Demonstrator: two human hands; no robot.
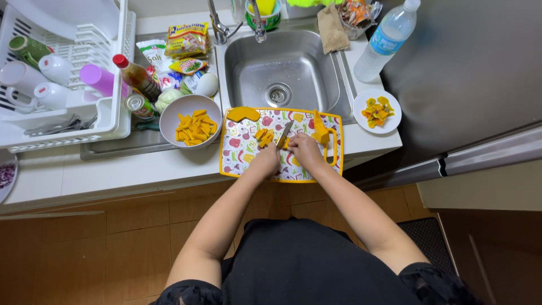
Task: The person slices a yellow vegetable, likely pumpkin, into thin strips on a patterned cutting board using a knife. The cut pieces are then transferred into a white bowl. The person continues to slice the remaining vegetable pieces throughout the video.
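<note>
A patterned cutting board with a yellow rim (237,164) lies on the counter in front of the sink. My left hand (265,162) rests on the board just below several small orange vegetable strips (262,137). My right hand (305,150) grips a knife (284,134) whose blade points away from me, right beside those strips. A larger orange chunk (243,114) sits at the board's far left corner. Another chunk (320,133) stands to the right of my right hand. A grey bowl (169,116) left of the board holds more cut strips.
A steel sink (282,68) lies behind the board. To the right are a white plate of peels (359,107) and a water bottle (388,38). A sauce bottle (136,76), a can (138,105), an egg (208,85), food packets and a dish rack (107,121) crowd the left.
</note>
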